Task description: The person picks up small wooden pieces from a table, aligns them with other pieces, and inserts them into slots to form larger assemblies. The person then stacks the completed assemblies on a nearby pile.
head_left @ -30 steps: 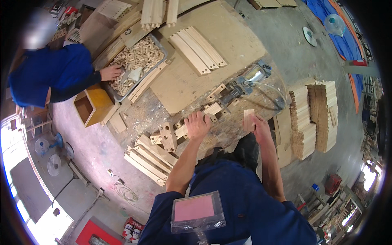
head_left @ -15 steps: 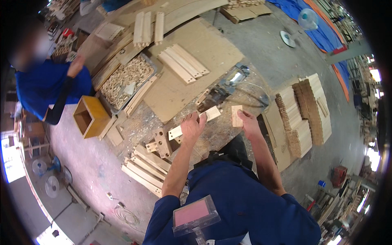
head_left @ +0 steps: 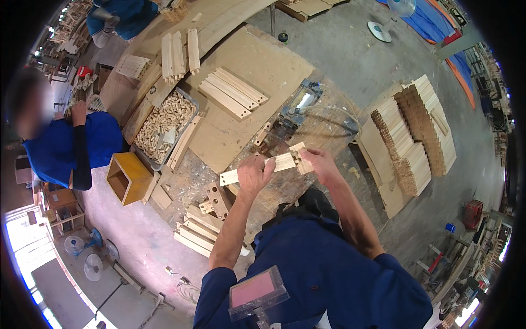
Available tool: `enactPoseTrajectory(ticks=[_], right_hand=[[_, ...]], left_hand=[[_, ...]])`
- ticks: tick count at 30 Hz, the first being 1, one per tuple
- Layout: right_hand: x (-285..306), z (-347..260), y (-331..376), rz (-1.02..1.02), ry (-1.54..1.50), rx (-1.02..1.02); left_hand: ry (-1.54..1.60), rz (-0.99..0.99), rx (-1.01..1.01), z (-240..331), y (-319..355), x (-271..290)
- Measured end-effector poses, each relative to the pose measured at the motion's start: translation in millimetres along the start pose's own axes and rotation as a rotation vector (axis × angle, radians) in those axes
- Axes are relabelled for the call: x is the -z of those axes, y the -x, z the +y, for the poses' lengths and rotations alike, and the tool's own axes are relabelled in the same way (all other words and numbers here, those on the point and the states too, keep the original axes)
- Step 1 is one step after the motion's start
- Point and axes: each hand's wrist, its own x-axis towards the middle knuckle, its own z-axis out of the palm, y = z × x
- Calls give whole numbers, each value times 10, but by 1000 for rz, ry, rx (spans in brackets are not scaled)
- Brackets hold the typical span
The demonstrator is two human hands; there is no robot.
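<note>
My left hand [head_left: 255, 173] is closed over a pale wooden slat [head_left: 229, 177] with holes at its near-left end. At the slat's other end, my right hand [head_left: 320, 163] grips a short wooden block [head_left: 297, 148] by its right side. The block stands across the slat end, close against it; small rounded bits, perhaps dowels, show at the joint, but I cannot tell whether the pieces are fitted together. Just beyond, a dark metal machine [head_left: 286, 127] sits on the worktable. Left of my left forearm lies a drilled wooden block [head_left: 218, 200] with large holes.
A tray [head_left: 196, 107] of wooden dowels stands left, near a yellow wooden box [head_left: 131, 178]. Drilled slats [head_left: 233, 93] lie on a brown board [head_left: 230, 140]; more slats [head_left: 197, 230] lie front left. Stacked wood [head_left: 405, 148] is at right. A person in blue [head_left: 98, 140] works at left.
My right hand has moved left with the short block, bringing it from apart to the slat's end. My left hand still holds the slat. The view has shifted slightly.
</note>
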Motion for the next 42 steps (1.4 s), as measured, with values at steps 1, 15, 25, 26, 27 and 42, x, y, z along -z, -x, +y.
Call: enactPoseTrajectory(ticks=[1,15,25,26,27,42], right_hand=[[-6,-25,-15,-8,-16,-22],[-38,-280,-532,-99,19,-122],[328,-556,-838,-52,2,-166],[351,-554,-868,-97,15,-173],[359,-565,-882,-83,3,-184],[665,-466,-980,109,-87,-215]], left_hand=[[8,-10,8,-2,-17,7],[37,-9,142,-206,-207,-174],[330,333,1047,-1338,-1188,-444],[286,374,1075,-1556,-1331,-450],[248,404,1096,-1716,-1521,-464],[-519,270,835,-1831,-1544,-297]])
